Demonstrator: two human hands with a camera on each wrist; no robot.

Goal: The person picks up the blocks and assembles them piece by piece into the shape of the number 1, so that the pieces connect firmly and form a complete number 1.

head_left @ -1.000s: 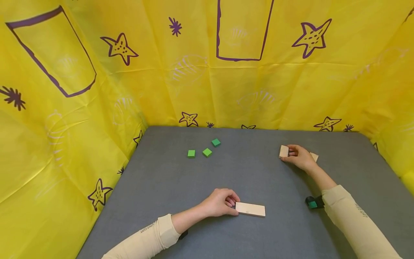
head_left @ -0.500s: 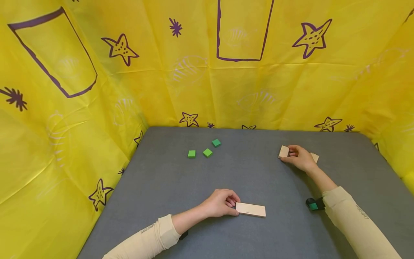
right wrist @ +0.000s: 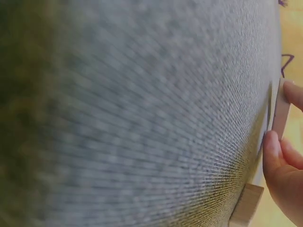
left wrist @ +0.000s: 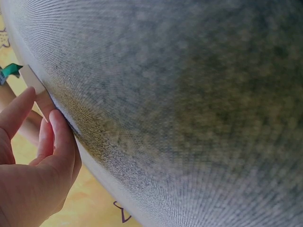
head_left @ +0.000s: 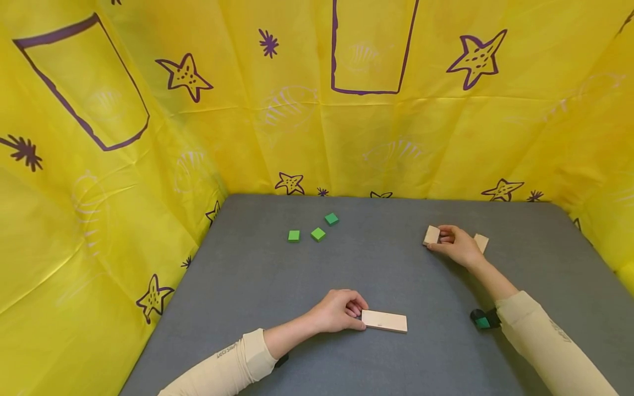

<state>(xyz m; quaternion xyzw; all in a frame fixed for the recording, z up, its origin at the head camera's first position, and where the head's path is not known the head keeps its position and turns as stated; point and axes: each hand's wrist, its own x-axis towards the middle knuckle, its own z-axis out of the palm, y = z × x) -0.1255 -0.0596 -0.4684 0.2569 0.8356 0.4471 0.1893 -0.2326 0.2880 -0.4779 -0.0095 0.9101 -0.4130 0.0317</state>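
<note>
My left hand pinches the left end of a flat, pale wooden plank lying on the grey table; the left wrist view shows thumb and fingers at that plank's end. Further back on the right, my right hand grips a smaller pale wooden block between thumb and fingers, low over the tabletop. Another wooden block lies just right of that hand, partly covered by it; in the right wrist view this block sits near the thumb.
Three green square blocks lie at the back left: a light one, a second light one and a darker one. Yellow printed cloth walls in the grey table at the back and sides.
My right hand has shifted slightly left and nearer with its wooden block, uncovering more of the block behind it. The left hand and the plank stay put.
</note>
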